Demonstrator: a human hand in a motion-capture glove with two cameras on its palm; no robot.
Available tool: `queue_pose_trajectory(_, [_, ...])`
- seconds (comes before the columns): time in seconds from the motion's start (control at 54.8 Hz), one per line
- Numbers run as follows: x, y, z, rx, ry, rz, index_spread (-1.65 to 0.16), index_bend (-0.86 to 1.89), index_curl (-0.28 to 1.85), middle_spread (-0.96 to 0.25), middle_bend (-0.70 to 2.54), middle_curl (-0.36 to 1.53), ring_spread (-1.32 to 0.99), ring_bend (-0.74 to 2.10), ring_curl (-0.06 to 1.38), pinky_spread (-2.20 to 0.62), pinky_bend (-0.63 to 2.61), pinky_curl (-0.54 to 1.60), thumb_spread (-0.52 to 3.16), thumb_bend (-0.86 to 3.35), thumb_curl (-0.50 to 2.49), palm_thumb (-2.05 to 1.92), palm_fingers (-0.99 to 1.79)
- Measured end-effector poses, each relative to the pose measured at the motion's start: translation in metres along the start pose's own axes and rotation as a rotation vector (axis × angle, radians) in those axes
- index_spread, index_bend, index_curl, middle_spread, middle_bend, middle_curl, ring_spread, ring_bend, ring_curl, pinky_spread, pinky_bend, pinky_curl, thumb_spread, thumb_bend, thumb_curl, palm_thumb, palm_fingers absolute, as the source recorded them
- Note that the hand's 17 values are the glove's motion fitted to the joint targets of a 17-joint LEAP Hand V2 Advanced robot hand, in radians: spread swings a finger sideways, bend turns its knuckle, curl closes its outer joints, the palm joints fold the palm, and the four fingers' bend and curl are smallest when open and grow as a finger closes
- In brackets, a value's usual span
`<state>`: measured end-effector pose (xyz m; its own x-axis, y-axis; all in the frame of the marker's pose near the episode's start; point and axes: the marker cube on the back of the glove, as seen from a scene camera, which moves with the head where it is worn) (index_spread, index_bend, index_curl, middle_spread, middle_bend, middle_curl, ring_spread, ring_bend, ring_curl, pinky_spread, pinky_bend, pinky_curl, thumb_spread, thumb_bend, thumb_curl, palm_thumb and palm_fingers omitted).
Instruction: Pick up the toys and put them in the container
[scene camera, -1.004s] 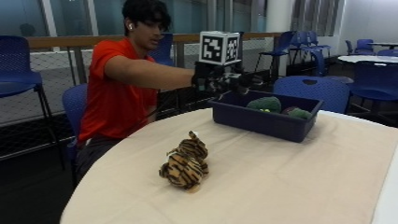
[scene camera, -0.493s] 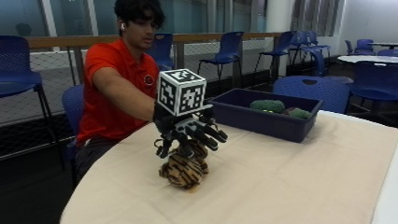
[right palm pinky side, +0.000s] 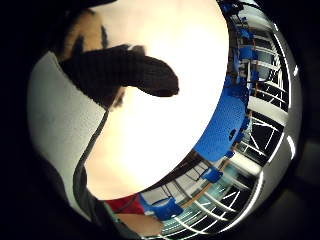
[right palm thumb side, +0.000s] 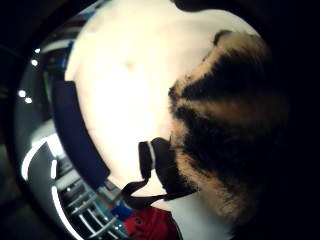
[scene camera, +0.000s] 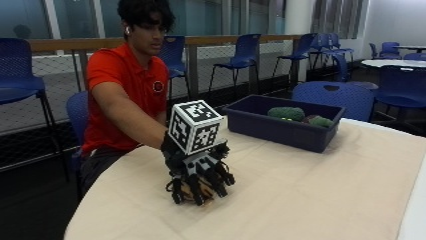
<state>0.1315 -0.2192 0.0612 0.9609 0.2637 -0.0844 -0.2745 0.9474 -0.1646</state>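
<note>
**First:** Person (scene camera: 126, 95) in a red shirt is seated at the left side of the round table (scene camera: 319, 195), behind its edge. What is seen of the right hand?

**Second:** The gloved right hand (scene camera: 196, 175) is stretched out over the tabletop and lowered onto a striped plush toy (scene camera: 208, 192), of which only a small tan patch is seen between the fingers (scene camera: 200, 189) in the outside view. The fingers are curled downward around the toy, their tips near or at the tabletop.

**First:** Can the hold be confirmed from the palm cameras?

**Second:** In the thumb-side palm view, the toy's tan and dark brown fur (right palm thumb side: 230, 125) is seen filling much of the picture, so it is close against the palm. In the little-finger-side view, one black gloved finger (right palm pinky side: 125, 72) is seen bent across the table surface, with a bit of the toy (right palm pinky side: 82, 30) beside it. Whether the toy has been raised off the table cannot be told.

**First:** And further to the right?

**Second:** A dark blue container (scene camera: 283, 122) is set on the table, well apart from the hand, toward the far side. Green plush toys (scene camera: 287, 113) are seen lying inside it. Blue chairs (scene camera: 329, 92) are placed behind the table.
</note>
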Motion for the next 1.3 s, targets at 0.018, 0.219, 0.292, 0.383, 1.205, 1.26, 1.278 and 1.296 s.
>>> queue_pose_trajectory(0.018, [0.001,0.0,0.001,-0.006,-0.002,0.001,-0.36,0.12,0.2,-0.05,0.12,0.19,0.09,0.26,0.29,0.11,1.34,0.37,0.97,-0.04,0.24,-0.04,-0.09])
queue_pose_trajectory(0.219, [0.002,0.005,0.004,-0.015,0.027,0.021,-0.42,0.33,0.27,-0.1,0.18,0.2,0.03,0.46,0.33,0.0,1.19,0.32,1.13,0.02,0.29,0.09,0.2])
queue_pose_trajectory(0.292, [0.0,0.006,0.003,-0.013,0.033,0.028,-0.42,0.39,0.31,-0.13,0.2,0.22,-0.01,0.48,0.34,-0.06,1.13,0.3,1.19,0.04,0.31,0.15,0.29])
queue_pose_trajectory(0.383, [-0.004,0.008,0.004,0.027,0.032,0.034,-0.41,0.43,0.35,-0.17,0.22,0.24,-0.07,0.5,0.34,-0.11,1.08,0.29,1.24,0.06,0.34,0.21,0.37])
queue_pose_trajectory(1.205, [-0.249,0.096,-0.175,0.373,-0.07,-0.383,-0.41,0.18,0.51,-0.45,0.28,0.4,-0.47,0.63,0.38,-0.42,0.99,0.33,0.99,0.1,0.67,0.64,0.9])
queue_pose_trajectory(1.26, [-0.272,0.101,-0.176,0.373,-0.038,-0.473,-0.41,0.18,0.52,-0.45,0.27,0.4,-0.47,0.62,0.38,-0.42,0.98,0.33,0.97,0.1,0.69,0.65,0.9])
queue_pose_trajectory(1.278, [-0.282,0.102,-0.176,0.374,-0.02,-0.51,-0.41,0.17,0.52,-0.45,0.27,0.41,-0.47,0.62,0.38,-0.42,0.98,0.33,0.97,0.1,0.69,0.65,0.9])
queue_pose_trajectory(1.296, [-0.293,0.104,-0.176,0.374,-0.009,-0.535,-0.41,0.18,0.53,-0.45,0.27,0.41,-0.47,0.62,0.38,-0.42,0.98,0.33,0.97,0.09,0.7,0.65,0.9])
